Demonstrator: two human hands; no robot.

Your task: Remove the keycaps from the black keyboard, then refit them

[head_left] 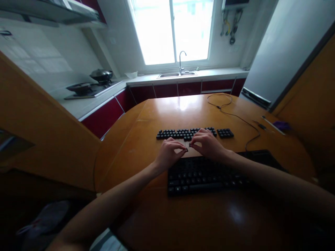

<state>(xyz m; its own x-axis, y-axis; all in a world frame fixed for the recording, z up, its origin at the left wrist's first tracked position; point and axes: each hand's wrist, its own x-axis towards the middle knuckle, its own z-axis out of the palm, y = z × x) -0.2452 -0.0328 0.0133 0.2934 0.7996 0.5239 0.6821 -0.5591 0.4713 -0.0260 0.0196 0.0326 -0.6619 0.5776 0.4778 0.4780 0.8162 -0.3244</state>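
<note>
A black keyboard (206,176) lies on the round wooden table (146,139) in front of me. Beyond it, loose black keycaps (180,133) are laid out in rows, with a smaller block of keycaps (225,132) to their right. My left hand (169,153) and my right hand (209,143) meet just above the keyboard's far edge. Both have their fingers curled in a pinch. The fingertips come together on a small dark piece (187,148), probably a keycap; I cannot tell which hand grips it.
A thin black cable (235,116) runs from the keyboard across the table's far right. A purple object (281,124) and a slim tool (272,124) lie at the right edge. Behind the table are a red-fronted counter (183,89), a sink (178,74), a stove with pans (89,87) and a fridge (282,52).
</note>
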